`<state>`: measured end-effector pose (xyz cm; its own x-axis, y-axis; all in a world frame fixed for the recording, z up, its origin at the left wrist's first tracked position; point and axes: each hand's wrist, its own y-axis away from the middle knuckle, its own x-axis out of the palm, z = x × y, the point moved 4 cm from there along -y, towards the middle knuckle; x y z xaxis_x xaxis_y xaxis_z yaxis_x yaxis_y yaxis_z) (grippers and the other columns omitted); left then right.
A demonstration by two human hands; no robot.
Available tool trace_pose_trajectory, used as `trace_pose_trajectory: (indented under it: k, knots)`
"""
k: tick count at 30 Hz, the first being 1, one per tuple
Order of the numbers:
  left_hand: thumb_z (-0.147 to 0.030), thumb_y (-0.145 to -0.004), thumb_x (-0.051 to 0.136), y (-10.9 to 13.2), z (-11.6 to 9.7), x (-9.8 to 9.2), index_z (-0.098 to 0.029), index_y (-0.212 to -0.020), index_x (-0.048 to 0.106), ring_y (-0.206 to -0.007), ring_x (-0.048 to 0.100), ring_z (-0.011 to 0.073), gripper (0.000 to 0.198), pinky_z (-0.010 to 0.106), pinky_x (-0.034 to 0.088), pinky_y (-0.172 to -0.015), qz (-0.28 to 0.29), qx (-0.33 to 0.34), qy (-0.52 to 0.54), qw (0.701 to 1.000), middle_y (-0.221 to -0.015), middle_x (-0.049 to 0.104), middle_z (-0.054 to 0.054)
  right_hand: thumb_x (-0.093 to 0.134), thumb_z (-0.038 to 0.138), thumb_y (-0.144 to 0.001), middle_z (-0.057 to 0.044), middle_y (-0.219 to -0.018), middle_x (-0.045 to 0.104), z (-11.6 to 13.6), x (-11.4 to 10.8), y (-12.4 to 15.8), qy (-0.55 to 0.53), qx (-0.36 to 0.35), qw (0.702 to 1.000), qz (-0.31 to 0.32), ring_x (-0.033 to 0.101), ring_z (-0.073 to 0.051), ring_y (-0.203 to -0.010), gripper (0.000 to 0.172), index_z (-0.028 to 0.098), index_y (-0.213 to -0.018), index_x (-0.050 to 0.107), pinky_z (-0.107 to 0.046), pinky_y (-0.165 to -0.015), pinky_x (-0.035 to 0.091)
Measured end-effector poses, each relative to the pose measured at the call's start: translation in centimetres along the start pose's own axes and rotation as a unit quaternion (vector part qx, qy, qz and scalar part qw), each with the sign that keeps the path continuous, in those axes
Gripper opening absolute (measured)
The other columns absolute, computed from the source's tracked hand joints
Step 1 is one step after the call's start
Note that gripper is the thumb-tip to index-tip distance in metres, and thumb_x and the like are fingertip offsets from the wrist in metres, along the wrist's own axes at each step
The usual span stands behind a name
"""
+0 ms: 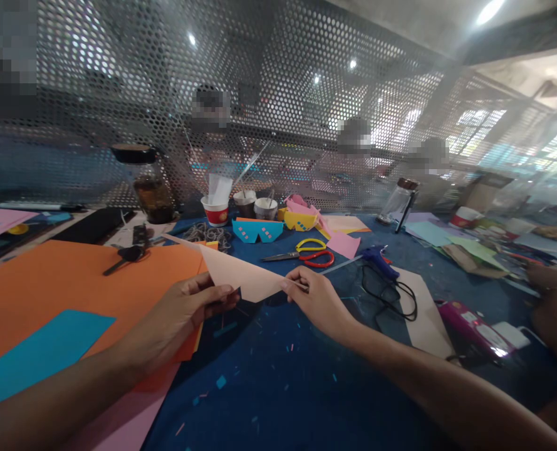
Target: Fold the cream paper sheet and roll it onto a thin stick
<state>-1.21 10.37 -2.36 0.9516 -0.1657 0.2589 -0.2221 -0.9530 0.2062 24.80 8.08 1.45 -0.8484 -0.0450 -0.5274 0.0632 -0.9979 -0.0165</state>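
A pale peach paper cutout (247, 275) with a small notch in its lower edge hangs between my hands over the blue table. My left hand (198, 300) pinches its left part, thumb in front and fingers behind. At the right end my right hand (318, 300) grips the corner between thumb and fingers. Just beyond the paper lie scissors (301, 252) with one yellow and one red handle. A blue paper mask shape (257, 231) and a yellow one (301, 220) stand farther back.
Orange sheets (38, 282) and a blue paper piece (47, 351) cover the left side. A blue glue gun (381, 260) with a black cord lies right, near a magenta device (473, 326). Cups, including a red one (215, 212), and a jar (149, 188) line the mesh screen (282, 94).
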Motion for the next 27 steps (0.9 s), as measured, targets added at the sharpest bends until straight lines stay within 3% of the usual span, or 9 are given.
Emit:
trace_pose_trajectory:
  k: [9, 15, 27]
  knots:
    - [-0.034, -0.070, 0.103, 0.25, -0.37, 0.41, -0.023, -0.095, 0.089, -0.099, 0.082, 0.0254, 0.031, 0.032, 0.069, -0.094, -0.005, -0.008, -0.004, 1.000, -0.102, 0.088, 0.008, 0.069, 0.030, -0.103, 0.001, -0.079, 0.074, -0.16, -0.03, -0.06, -0.013, -0.012, 1.000, -0.008, 0.067, -0.016, -0.074, 0.015, 0.021, -0.091, 0.068, -0.029, -0.069, 0.042]
    - [-0.034, -0.063, 0.106, 0.40, -0.77, 0.79, -0.024, -0.102, 0.090, -0.097, 0.081, 0.0237, 0.044, 0.030, 0.068, -0.091, 0.002, -0.009, -0.015, 1.000, -0.106, 0.088, 0.008, 0.069, 0.031, -0.103, 0.001, -0.079, 0.074, -0.09, -0.12, -0.04, -0.008, -0.010, 1.000, -0.011, 0.066, -0.016, -0.073, 0.015, 0.022, -0.091, 0.068, -0.029, -0.069, 0.042]
    - [-0.036, -0.072, 0.101, 0.47, -0.21, 0.56, -0.025, -0.103, 0.090, -0.103, 0.081, 0.0276, 0.035, 0.040, 0.066, -0.100, 0.015, -0.001, -0.036, 0.999, -0.108, 0.087, 0.010, 0.069, 0.030, -0.103, 0.001, -0.079, 0.074, -0.19, -0.06, -0.01, -0.010, -0.010, 1.000, -0.011, 0.066, -0.016, -0.073, 0.014, 0.022, -0.092, 0.067, -0.029, -0.068, 0.042]
